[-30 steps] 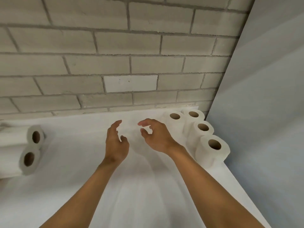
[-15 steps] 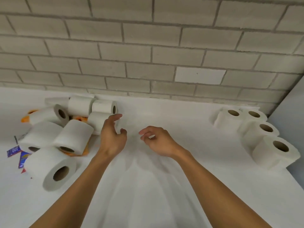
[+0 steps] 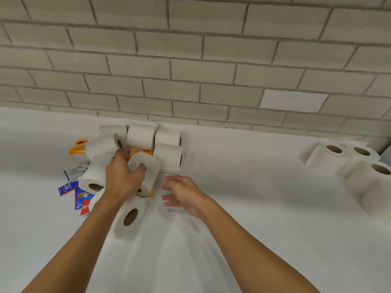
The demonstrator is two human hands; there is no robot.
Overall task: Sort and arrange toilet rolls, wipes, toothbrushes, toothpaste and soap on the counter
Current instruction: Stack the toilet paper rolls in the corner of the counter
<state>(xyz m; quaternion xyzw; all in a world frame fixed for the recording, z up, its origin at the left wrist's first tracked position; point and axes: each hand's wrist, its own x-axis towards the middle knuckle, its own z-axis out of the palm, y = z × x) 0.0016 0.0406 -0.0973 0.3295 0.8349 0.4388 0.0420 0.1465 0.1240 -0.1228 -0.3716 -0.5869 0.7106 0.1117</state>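
Note:
Several white toilet rolls lie jumbled in a pile (image 3: pixel 142 136) on the white counter (image 3: pixel 243 197), against the brick wall. My left hand (image 3: pixel 123 174) grips one roll (image 3: pixel 148 168) from the middle of that pile, thumb curled over its side. An orange pack (image 3: pixel 140 152) shows under it. My right hand (image 3: pixel 184 193) hovers just right of the pile, fingers loosely spread, holding nothing. Another loose roll (image 3: pixel 129 217) lies on its side by my left forearm. At the far right, several rolls (image 3: pixel 347 163) stand upright in a tidy group.
Small blue, red and white packets (image 3: pixel 73 187) lie on the counter left of the pile. An orange item (image 3: pixel 78 148) sticks out at the pile's left. The brick wall (image 3: pixel 190 70) closes off the back.
My view swung left from the upright rolls to the jumbled pile. My left hand reached in and took hold of a roll; my right hand followed and stayed empty.

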